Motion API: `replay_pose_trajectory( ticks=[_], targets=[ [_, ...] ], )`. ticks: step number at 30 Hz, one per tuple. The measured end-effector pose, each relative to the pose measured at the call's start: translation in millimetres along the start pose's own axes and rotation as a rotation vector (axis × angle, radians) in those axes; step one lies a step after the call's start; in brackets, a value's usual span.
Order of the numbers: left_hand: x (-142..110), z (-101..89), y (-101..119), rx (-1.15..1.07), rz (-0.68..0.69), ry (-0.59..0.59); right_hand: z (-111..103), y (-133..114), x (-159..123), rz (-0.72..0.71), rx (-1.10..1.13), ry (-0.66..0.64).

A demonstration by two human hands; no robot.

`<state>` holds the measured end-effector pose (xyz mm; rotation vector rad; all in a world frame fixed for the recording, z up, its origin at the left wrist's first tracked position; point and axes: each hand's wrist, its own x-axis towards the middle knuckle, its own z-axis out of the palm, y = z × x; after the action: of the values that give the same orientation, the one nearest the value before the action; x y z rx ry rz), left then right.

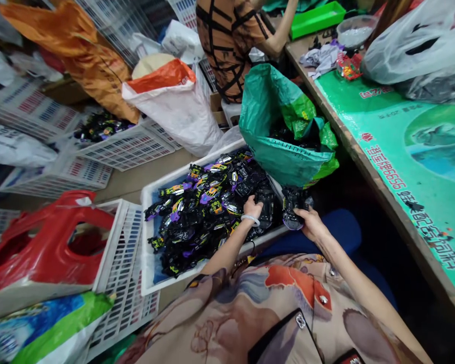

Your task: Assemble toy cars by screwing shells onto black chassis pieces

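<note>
In the head view a white crate (147,273) holds a heap of toy cars (208,197), black with purple, yellow and silver trim. My left hand (252,208), with a pale bracelet at the wrist, reaches over the crate's right part. Its fingers are closed on a black toy car (266,215) lying at the heap's edge, underside up. Just outside the crate's right rim, my right hand (311,223) grips another black toy car (292,202) with a purple edge. The fingertips under both cars are hidden.
A green sack (263,116) with dark parts inside stands behind the crate. To the right runs a table (364,116) with a green printed cover. A red plastic stool (41,242) lies at left, near white crates (125,253). Another person (227,45) sits beyond.
</note>
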<state>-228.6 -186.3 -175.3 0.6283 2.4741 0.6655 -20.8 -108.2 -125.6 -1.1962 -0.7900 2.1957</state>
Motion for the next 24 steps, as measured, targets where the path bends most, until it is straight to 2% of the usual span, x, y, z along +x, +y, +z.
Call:
replay_pose_trajectory(
  ticks=[4,7,11,16,20,24],
  targets=[
    [-34.7,-9.6,18.2,-0.094,0.046,0.067,2.1,-3.7,-8.9,-0.009,0.033,-0.021],
    [-50.1,-9.1,34.8,-0.160,0.078,0.094,4.2,-3.0,-13.1,-0.013,0.044,-0.032],
    [-58.0,-4.5,48.6,-0.251,0.100,0.092,2.9,-0.5,-11.8,-0.007,0.063,0.017],
    [-61.7,-3.2,50.0,-0.413,0.074,0.029,-2.6,0.0,-6.8,0.032,0.092,0.035],
    [-73.3,-10.7,51.2,-0.583,0.068,-0.009,1.6,-4.3,-12.5,0.029,0.076,-0.032],
    [-87.5,-18.3,52.2,-0.662,0.061,0.007,7.3,-10.9,-27.5,0.015,0.020,-0.184]
  ],
)
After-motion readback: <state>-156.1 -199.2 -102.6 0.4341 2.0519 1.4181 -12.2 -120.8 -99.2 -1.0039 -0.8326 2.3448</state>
